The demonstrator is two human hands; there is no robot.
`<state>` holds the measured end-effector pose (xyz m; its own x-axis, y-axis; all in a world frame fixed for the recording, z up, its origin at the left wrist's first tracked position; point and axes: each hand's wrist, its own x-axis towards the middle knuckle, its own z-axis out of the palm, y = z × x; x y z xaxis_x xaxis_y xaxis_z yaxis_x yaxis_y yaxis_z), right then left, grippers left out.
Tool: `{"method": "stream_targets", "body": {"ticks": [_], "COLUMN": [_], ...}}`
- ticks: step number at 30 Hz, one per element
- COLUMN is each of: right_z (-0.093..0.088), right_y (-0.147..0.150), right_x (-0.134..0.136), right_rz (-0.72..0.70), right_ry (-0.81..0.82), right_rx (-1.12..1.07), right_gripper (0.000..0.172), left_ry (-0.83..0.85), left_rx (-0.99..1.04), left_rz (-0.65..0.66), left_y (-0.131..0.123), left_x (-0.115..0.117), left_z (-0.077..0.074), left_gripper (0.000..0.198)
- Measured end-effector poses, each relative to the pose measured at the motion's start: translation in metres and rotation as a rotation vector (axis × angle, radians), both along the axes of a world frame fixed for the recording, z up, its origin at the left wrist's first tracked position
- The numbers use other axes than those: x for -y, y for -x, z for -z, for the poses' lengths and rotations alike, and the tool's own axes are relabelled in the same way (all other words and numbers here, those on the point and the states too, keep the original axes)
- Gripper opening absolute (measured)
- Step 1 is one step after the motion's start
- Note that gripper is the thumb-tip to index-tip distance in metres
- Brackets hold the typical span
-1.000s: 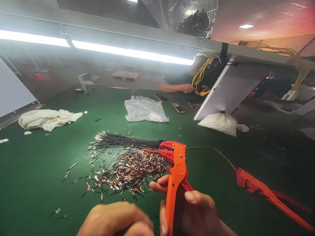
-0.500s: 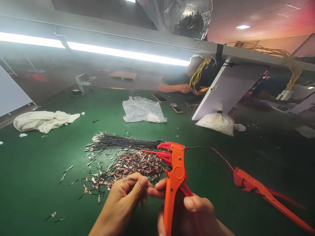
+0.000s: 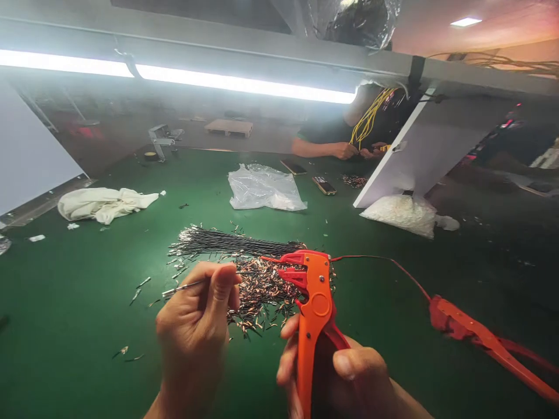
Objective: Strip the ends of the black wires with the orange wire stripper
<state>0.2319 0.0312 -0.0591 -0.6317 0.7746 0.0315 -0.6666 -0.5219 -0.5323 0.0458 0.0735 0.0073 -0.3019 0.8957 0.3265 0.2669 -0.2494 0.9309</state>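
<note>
My left hand [image 3: 196, 326] pinches a thin dark wire with a silver terminal [image 3: 177, 288] between thumb and fingers; the terminal end points left. In my right hand [image 3: 362, 372] are orange-and-red wire strippers [image 3: 317, 291], held upright with the jaws facing left, apart from the wire. The strippers' jaws are apart, and a thin red strip shows at their top. Behind the hands lies a heap of short wire pieces [image 3: 262, 291] with copper and silver ends. A bundle of long black wires [image 3: 240, 243] lies just beyond it.
A second pair of orange strippers [image 3: 489, 343] lies at right, near a thin red line. Farther back are a clear plastic bag [image 3: 266, 189], two phones [image 3: 324, 185], a white cloth [image 3: 105, 203] and a filled bag [image 3: 399, 214]. Across the table, a person's hands [image 3: 347, 151] hold yellow wires.
My left hand has moved up and left, away from the right hand's fingers, and the wire in it now shows clearly. The right hand still holds the strippers. The view has shifted slightly.
</note>
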Motion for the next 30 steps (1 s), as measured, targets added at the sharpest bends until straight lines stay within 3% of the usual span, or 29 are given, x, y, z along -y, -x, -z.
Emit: {"method": "stream_targets", "body": {"ticks": [3,9,18,22,30], "right_z": [-0.002,-0.002,0.01,0.013,0.012], "right_y": [0.001,-0.001,-0.003,0.0,0.0], "right_x": [0.002,0.004,0.01,0.012,0.017], "right_rz": [-0.034,-0.085,-0.136,-0.114,-0.083], "right_ry": [0.006,0.032,0.054,0.056,0.024], "right_rx": [0.007,0.078,0.121,0.183,0.272], "right_gripper": [0.051,0.055,0.059,0.058,0.057], "left_ry": [-0.108,-0.233,-0.277,-0.209,0.041], "left_rx": [-0.002,-0.07,-0.101,-0.055,0.091], "left_rz": [-0.066,-0.095,0.03,0.075,0.0], "left_y": [-0.003,-0.001,0.003,0.0,-0.007], "left_x": [0.003,0.009,0.011,0.012,0.02], "left_z": [-0.001,0.018,0.02,0.015,0.006], "left_gripper": [0.028,0.014,0.015,0.024,0.033]}}
